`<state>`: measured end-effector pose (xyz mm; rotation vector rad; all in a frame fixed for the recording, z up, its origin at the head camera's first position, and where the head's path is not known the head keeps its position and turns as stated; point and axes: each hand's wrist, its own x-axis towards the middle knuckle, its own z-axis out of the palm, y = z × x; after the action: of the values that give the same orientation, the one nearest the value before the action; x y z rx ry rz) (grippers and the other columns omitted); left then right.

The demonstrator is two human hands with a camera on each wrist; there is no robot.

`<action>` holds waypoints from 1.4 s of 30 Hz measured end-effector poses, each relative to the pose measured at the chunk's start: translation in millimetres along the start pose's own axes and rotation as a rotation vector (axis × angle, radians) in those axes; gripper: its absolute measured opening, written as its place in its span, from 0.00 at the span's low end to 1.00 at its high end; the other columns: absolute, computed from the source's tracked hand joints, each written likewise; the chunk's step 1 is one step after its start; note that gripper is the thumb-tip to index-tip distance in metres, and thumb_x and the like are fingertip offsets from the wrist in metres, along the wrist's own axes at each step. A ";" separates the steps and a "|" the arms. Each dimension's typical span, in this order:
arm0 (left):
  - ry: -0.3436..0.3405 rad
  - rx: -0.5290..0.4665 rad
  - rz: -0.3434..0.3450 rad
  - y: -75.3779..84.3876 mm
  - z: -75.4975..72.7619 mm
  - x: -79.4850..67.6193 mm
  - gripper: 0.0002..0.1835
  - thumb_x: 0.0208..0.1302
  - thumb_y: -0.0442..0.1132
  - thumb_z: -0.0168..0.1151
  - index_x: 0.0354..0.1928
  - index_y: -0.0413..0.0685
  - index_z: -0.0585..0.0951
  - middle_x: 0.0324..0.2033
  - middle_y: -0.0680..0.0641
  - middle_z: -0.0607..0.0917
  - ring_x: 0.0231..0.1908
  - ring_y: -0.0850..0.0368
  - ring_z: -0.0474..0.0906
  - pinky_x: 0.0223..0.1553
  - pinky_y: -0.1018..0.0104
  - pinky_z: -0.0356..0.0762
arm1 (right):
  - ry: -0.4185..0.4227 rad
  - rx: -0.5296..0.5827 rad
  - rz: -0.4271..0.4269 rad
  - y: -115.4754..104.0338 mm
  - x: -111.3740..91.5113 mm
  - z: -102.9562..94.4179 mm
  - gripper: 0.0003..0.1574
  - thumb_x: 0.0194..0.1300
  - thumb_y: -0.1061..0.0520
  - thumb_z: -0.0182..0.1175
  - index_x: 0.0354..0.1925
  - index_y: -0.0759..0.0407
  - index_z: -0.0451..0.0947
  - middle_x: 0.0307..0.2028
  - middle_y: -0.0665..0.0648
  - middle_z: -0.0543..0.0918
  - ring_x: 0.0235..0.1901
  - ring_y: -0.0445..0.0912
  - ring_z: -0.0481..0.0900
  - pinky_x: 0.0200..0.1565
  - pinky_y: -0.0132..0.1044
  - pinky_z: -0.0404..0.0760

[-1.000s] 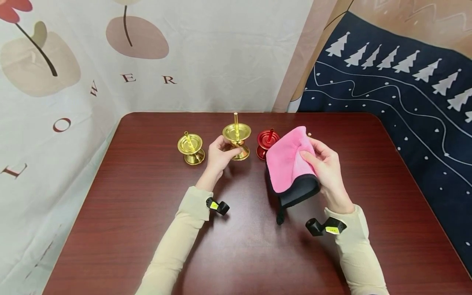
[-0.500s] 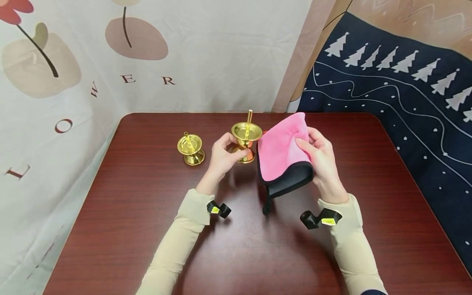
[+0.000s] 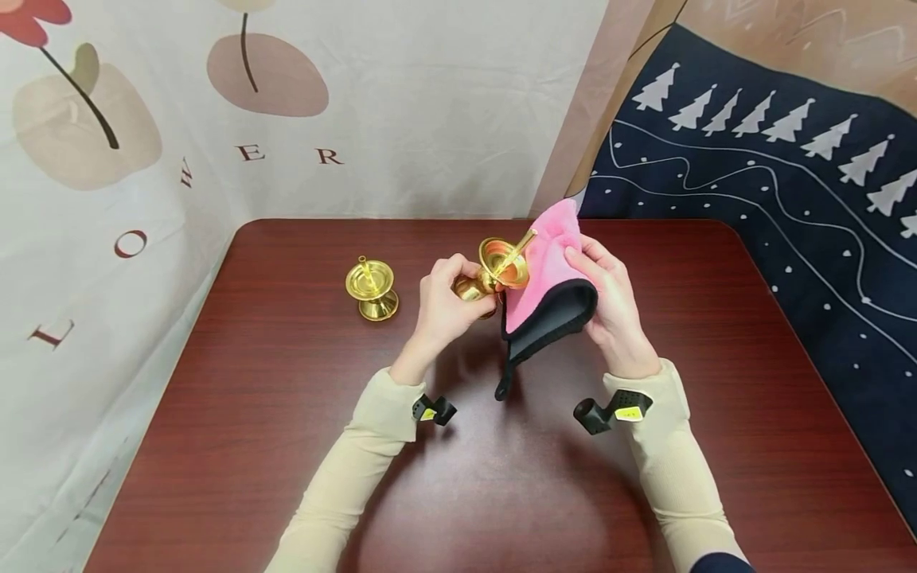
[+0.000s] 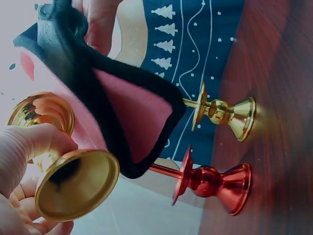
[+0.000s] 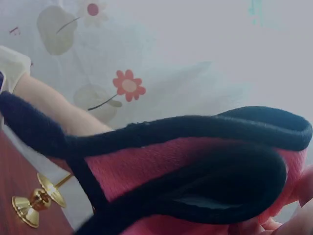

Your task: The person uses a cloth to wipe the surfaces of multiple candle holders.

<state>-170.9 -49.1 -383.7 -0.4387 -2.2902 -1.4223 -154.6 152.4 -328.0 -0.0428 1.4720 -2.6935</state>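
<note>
My left hand grips a gold candle holder around its stem. It is lifted and tilted, its dish and tube leaning right; its hollow foot faces the left wrist camera. In my right hand is a pink cloth with black edging and a hanging black loop. The cloth lies against the right side of the dish. Behind the cloth in the left wrist view, a red candle holder and another gold candle holder stand upright; the head view hides both.
Another gold candle holder stands on the brown table, left of my left hand. A pale printed curtain hangs behind the table, with a dark blue tree-patterned cloth at the right.
My left hand has moved the gold candle holder rightward and tipped it from upright toward the cloth. My right hand has brought the cloth left and farther back, against the dish.
</note>
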 end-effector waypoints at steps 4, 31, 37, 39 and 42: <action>0.039 0.044 0.077 5.2 3.2 0.6 0.15 0.36 0.33 0.73 0.27 0.41 0.75 0.31 0.45 0.83 0.38 0.50 0.73 0.36 0.56 0.72 | -0.034 0.006 0.024 -1.2 0.3 -0.7 0.11 0.68 0.62 0.51 0.44 0.55 0.79 0.39 0.55 0.79 0.31 0.42 0.81 0.38 0.31 0.80; 0.133 0.238 0.315 19.5 14.0 1.0 0.14 0.39 0.31 0.70 0.31 0.39 0.77 0.27 0.45 0.80 0.40 0.49 0.71 0.40 0.58 0.72 | 0.081 -0.276 -0.398 29.7 4.7 2.3 0.24 0.53 0.76 0.58 0.47 0.60 0.78 0.35 0.50 0.83 0.33 0.43 0.76 0.39 0.28 0.78; 0.123 0.214 0.306 15.6 13.8 0.2 0.16 0.38 0.31 0.73 0.32 0.39 0.78 0.29 0.45 0.81 0.40 0.50 0.72 0.40 0.59 0.72 | 0.125 -0.293 -0.465 34.4 6.4 7.5 0.21 0.51 0.76 0.59 0.41 0.58 0.81 0.32 0.50 0.83 0.30 0.42 0.74 0.31 0.26 0.76; 0.118 0.197 0.289 14.0 13.8 0.4 0.17 0.38 0.31 0.74 0.33 0.39 0.78 0.30 0.45 0.81 0.41 0.50 0.72 0.41 0.59 0.72 | 0.119 -0.291 -0.459 33.2 7.3 7.9 0.21 0.51 0.76 0.60 0.41 0.58 0.81 0.32 0.50 0.83 0.31 0.42 0.75 0.32 0.27 0.77; 0.104 0.169 0.275 12.5 14.1 1.1 0.17 0.38 0.31 0.74 0.33 0.39 0.78 0.31 0.44 0.81 0.42 0.50 0.71 0.42 0.60 0.73 | 0.114 -0.273 -0.451 30.3 8.6 7.5 0.21 0.51 0.76 0.59 0.41 0.57 0.82 0.32 0.51 0.84 0.31 0.43 0.77 0.36 0.29 0.78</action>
<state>-168.5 -31.0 -379.1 -0.5869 -2.1487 -1.0834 -161.3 129.1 -349.5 -0.2713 2.0769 -2.8326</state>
